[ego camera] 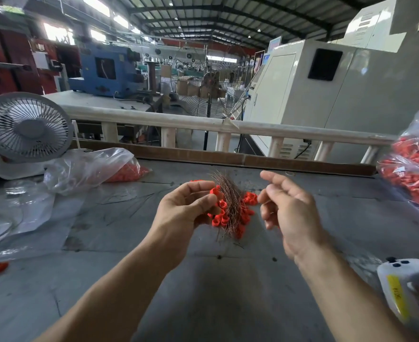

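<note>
The step in hand looks like fitting wire to cap. The left hand curls round a red cap, pinching it at the edge of the pile of caps that lies mid-counter. The wires lie in a bundle across that pile. The right hand hovers just right of it with fingers half curled. Whether it pinches a single wire I cannot tell, since anything there is too fine and blurred. The next move probably calls for a steady, well-aimed meeting of wire end and cap. A bag of caps sits far right.
</note>
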`<state>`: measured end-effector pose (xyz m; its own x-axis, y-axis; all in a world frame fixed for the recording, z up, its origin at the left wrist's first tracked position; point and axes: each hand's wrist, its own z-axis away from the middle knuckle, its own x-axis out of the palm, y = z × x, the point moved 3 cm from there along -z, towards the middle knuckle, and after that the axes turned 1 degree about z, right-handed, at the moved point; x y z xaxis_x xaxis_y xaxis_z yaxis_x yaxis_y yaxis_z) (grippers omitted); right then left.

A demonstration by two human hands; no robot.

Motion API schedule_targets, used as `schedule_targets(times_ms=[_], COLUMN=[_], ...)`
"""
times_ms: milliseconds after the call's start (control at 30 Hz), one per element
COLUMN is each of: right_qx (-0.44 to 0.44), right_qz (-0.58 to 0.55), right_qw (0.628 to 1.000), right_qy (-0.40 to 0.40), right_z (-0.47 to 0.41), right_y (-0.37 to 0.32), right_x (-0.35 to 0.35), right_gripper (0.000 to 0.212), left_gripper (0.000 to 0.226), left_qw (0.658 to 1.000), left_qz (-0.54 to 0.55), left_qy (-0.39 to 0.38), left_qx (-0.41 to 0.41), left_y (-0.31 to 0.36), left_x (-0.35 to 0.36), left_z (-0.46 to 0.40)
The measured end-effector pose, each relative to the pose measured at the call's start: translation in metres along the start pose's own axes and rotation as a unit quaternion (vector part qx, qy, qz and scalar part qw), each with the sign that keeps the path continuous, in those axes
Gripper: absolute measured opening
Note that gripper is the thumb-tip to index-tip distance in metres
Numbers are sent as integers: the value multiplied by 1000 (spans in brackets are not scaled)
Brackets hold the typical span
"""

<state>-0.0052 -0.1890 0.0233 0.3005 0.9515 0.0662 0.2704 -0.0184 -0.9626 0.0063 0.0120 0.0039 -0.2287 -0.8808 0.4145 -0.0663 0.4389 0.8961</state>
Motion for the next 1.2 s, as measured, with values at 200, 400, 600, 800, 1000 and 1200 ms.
schedule_targets(times_ms=[200, 400, 600, 800, 1000, 1200], right_qx=[-42, -127, -156, -163, -154, -157], right_qz=[44, 93, 144, 170, 180, 191], right_qw=[995, 982, 971, 966, 967, 965], right_qy=[-74, -101, -111, -106, -88, -82], right_z=[16, 23, 30, 37, 36, 33], right_y=[-7, -11, -17, -20, -19, -18], right_x=[20, 26, 29, 33, 31, 29], right_gripper=[10, 18, 16, 11, 12, 15], left_gripper=[31, 29, 24, 29, 22, 11], left_qw=[997, 997, 998, 999, 994, 993], left_qz=[61, 59, 43, -4, -69, -75], left_qy=[-38, -59, -46, -28, -22, 0], left_qx=[-2, 0, 4, 32, 77, 91], left_y=[-1, -2, -1, 0, 1, 3], left_x=[1, 0, 1, 5, 8, 7], left_z=[-2, -2, -1, 1, 3, 4])
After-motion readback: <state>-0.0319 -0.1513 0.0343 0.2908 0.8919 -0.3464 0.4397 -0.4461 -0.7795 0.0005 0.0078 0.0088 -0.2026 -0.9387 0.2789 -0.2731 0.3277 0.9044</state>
